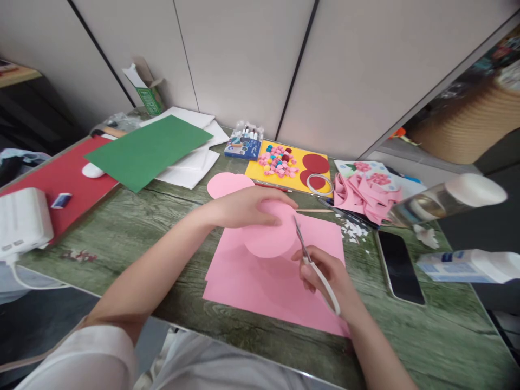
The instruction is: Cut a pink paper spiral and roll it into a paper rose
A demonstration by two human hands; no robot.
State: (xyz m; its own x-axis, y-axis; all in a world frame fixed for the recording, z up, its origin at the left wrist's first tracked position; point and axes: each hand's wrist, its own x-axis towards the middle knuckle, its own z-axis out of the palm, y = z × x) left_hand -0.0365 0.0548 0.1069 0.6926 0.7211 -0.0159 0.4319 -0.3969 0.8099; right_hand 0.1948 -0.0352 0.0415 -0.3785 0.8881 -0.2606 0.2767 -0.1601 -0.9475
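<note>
In the head view, the pink sheets [264,292] serve as the landmark, lying in front of the person. Over their far-left part is a pink disc [268,242], gripped by the left hand [239,205], which reaches in from the left with its thumb laid across the upper face. The right hand [328,269], over the sheets' right part, has its fingers closed round the handles of the scissors [300,236]. Their long axis slants from the sheets' near-right part toward the far edge, leaning slightly left, so the tips sit at the disc's right rim. The blades look narrowly set, but whether paper lies between them I cannot tell. The left hand is nearer the disc, being on it; the right hand stands just apart, only the blades reaching the rim. More rounded pink paper [228,184] lies beyond the sheets' far-left corner, and a phone [400,266] rests to their right.
</note>
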